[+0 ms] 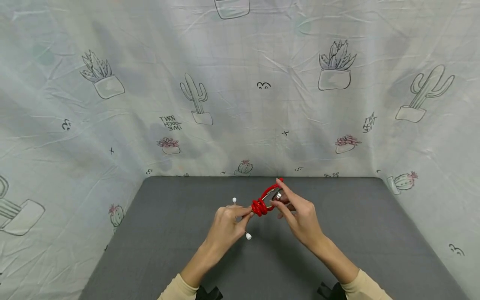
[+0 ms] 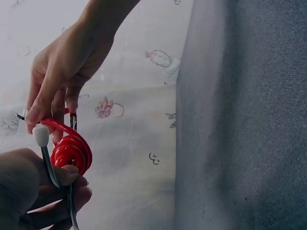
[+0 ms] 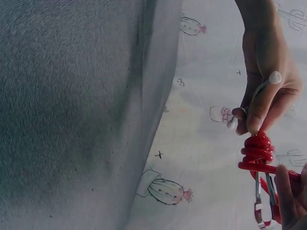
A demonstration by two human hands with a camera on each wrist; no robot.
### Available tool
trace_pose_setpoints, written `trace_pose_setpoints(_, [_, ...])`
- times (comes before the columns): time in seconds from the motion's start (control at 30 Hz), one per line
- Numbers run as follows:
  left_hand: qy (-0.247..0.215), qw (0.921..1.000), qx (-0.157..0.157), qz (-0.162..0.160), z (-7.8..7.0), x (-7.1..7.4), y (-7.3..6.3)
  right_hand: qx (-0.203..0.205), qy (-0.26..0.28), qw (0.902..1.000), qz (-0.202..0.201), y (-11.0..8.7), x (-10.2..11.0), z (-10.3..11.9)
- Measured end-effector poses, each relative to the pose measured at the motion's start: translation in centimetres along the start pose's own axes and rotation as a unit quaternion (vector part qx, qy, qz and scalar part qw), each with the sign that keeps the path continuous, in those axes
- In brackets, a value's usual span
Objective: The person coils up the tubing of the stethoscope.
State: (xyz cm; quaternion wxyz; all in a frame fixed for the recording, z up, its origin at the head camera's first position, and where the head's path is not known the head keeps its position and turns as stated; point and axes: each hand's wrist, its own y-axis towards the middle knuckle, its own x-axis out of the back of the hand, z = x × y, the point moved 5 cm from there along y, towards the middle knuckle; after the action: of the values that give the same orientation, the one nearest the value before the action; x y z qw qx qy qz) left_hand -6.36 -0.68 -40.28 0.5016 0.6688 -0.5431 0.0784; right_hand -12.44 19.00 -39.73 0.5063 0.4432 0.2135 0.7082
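Above the grey table, a glossy red cord [image 1: 259, 207] is wound in several tight turns round a slim metal piece. Thin metal prongs with white knobs [image 1: 248, 236] stick out of the near end of this piece, one up and one down. My left hand [image 1: 225, 223] pinches it at that end, thumb and index finger right at the coils [image 2: 72, 151]. At the far end, a long metal loop [image 3: 259, 208] reaches out of the coils. My right hand [image 1: 303, 216] pinches the loose length of cord beside this loop, with its fingers curled and partly hidden.
A grey table [image 1: 168, 233] extends under both hands. Behind it and at the sides hangs a white curtain [image 1: 240, 104] printed with potted cacti. Dark straps [image 1: 210, 293] show near the sleeves at the bottom edge.
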Motion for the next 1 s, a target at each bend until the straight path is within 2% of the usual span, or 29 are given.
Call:
trace_pose_setpoints(0.13, [0.005,0.9999,-0.011,0.001,-0.4,-0.1,0.0,-0.003,0.03,0.9995,-0.006,0.0,-0.1,-0.2])
trace_pose_setpoints(0.3, [0.001,0.9999,-0.014,0.003,-0.7,-0.1,0.1,0.015,0.032,0.9992,-0.02,0.4,0.1,0.0])
trace_pose_setpoints(0.47, [0.001,1.0,-0.008,-0.001,-0.6,0.1,0.2,0.053,-0.012,0.9972,-0.052,0.7,0.4,0.5])
trace_pose_setpoints(0.63, [0.007,0.9997,-0.014,-0.018,-0.5,0.4,0.2,0.064,-0.065,0.9922,-0.085,0.6,0.7,1.0])
trace_pose_setpoints(0.73, [0.006,0.9993,-0.014,-0.034,-0.5,0.6,0.3,0.059,-0.077,0.9907,-0.095,0.7,1.0,1.3])
trace_pose_setpoints(0.9, [0.01,0.9987,-0.011,-0.049,-0.6,0.8,0.3,0.02,-0.098,0.9906,-0.093,1.2,1.5,1.6])
trace_pose_setpoints(1.0, [0.029,0.9979,-0.024,-0.052,-1.1,0.8,0.3,0.007,-0.126,0.9885,-0.084,1.5,1.6,1.7])
